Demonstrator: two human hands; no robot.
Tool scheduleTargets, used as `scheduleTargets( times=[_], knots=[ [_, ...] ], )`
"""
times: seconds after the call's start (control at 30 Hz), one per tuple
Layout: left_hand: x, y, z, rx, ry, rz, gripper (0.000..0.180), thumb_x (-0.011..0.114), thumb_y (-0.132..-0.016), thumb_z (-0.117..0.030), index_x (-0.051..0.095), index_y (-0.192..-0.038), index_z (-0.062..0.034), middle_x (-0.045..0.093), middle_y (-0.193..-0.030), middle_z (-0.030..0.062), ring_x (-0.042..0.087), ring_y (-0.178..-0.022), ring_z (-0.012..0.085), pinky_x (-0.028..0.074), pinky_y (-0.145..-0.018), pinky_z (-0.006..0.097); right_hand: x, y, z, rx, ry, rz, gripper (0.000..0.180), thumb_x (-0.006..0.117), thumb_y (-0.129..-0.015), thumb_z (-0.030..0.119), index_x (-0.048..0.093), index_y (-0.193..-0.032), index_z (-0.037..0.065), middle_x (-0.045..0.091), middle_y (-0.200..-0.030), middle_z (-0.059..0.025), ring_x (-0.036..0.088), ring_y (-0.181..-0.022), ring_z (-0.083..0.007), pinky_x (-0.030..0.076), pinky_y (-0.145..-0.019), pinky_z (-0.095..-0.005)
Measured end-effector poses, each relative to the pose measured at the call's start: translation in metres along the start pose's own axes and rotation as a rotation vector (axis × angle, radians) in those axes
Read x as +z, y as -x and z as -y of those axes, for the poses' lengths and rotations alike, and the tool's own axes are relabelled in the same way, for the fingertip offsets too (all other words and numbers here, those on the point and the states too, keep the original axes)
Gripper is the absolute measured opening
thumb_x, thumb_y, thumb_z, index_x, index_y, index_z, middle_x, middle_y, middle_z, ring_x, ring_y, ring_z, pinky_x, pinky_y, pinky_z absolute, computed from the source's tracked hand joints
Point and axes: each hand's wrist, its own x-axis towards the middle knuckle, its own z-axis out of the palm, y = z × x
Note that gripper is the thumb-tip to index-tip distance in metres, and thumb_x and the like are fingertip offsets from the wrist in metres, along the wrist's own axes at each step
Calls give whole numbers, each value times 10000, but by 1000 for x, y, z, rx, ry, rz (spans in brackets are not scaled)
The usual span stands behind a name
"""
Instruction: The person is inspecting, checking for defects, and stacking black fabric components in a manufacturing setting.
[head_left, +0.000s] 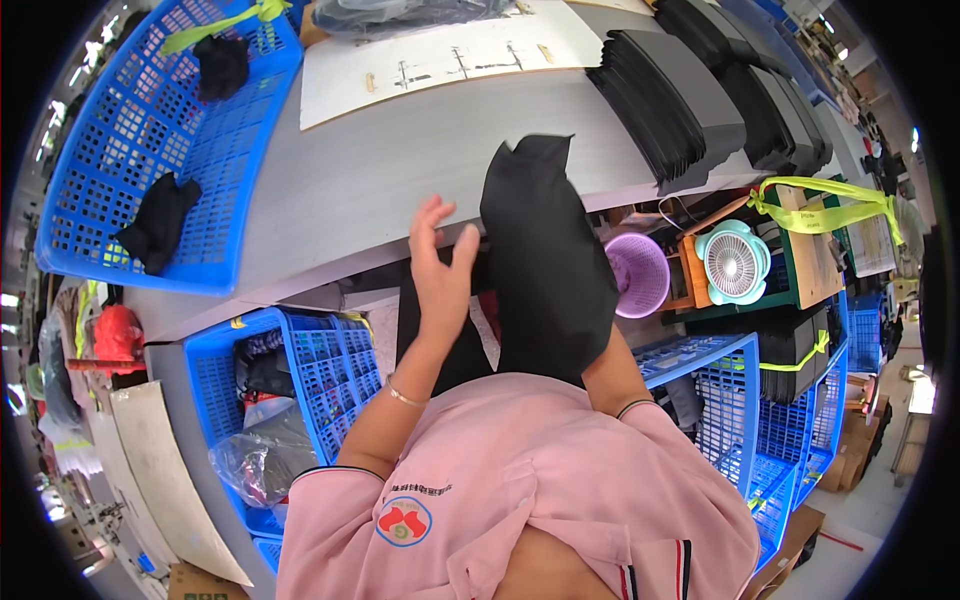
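A black fabric piece [545, 260] stands up in front of my body, its top edge uneven and pointed at one corner. My right forearm [613, 375] goes up to its lower end, and the piece covers my right hand entirely. Whether that hand is inside the fabric or behind it, I cannot tell. Just left of the piece, my left hand [442, 265] is raised with its fingers apart and nothing in them. Beyond both hands lies the grey table [420, 150].
A blue basket [250, 170] holding black pieces sits at the table's left. Stacked black sheets [680, 110] lie at the right, near a white board [450, 60]. Below the edge are a purple basket [640, 275], a small fan [735, 262] and blue crates [335, 370].
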Motion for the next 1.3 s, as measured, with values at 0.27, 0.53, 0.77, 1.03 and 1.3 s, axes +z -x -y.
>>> scheduleTargets(
  times=[0.27,0.53,0.77,1.03,1.3],
  knots=[
    [17,65,-7,245,-170,155,483,802,-777,-153,581,-1180,-6,521,-1301,166,545,-1143,266,443,-968,346,-6,-38,-17,-120,104,-141,351,488,-972,312,578,-1061,-15,539,-959,-132,541,-948,-262,459,-873,-365],
    [5,19,17,-405,810,180,230,464,-1045,-193,606,-1045,-11,630,-952,-12,558,-809,54,475,-733,242,3,-59,-42,-673,1401,-118,358,466,-975,321,602,-982,-10,531,-877,-133,544,-892,-280,465,-843,-378],
    [-5,-89,50,-264,602,-195,224,532,-1015,-182,641,-920,-11,596,-786,-24,493,-639,50,423,-578,224,42,21,-62,6,659,214,342,482,-995,190,546,-1247,-33,604,-1056,-154,568,-1055,-286,430,-939,-371],
    [-32,-109,44,-159,434,-320,236,648,-956,-187,682,-827,8,568,-706,-56,464,-643,30,397,-584,204,-3,71,-15,261,539,53,286,539,-1009,256,543,-1152,8,562,-948,-40,546,-863,-134,438,-850,-269],
    [21,-32,-19,48,27,-26,83,711,-872,-61,713,-884,20,658,-749,16,552,-690,60,453,-638,229,18,2,-19,-656,1074,-222,575,683,-835,92,415,-1335,-4,424,-1406,-265,515,-1232,-391,420,-1010,-453]
  ],
)
